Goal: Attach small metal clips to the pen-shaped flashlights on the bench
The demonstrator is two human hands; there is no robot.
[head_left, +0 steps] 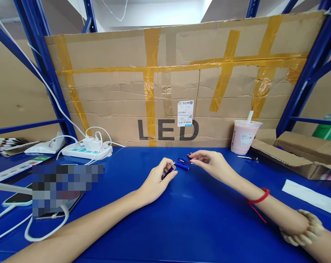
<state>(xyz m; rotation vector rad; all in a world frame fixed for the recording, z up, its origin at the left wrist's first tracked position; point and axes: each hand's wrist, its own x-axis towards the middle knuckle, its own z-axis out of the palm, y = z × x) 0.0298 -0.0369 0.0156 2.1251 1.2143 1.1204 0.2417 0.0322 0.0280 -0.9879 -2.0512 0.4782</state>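
My left hand (158, 180) is closed around a small dark purple cylinder (168, 171) with a silvery round end, held just above the blue tabletop. Just beyond its fingertips lies a short bright blue cylinder (182, 166) on the table. My right hand (210, 163) reaches in from the right, thumb and fingers pinched together beside a thin looped piece (184, 160) in dark blue and red. Whatever sits between those fingertips is too small to make out. A tiny dark object (190, 155) shows behind the right fingers. The hands are apart, with the blue cylinder between them.
A cup of pink drink (244, 137) with a straw stands back right, near a pen (247, 158) and an open cardboard box (299, 153). A white strip (313, 197) lies at right. To the left are a power strip (84, 149), cables and a phone (19, 197).
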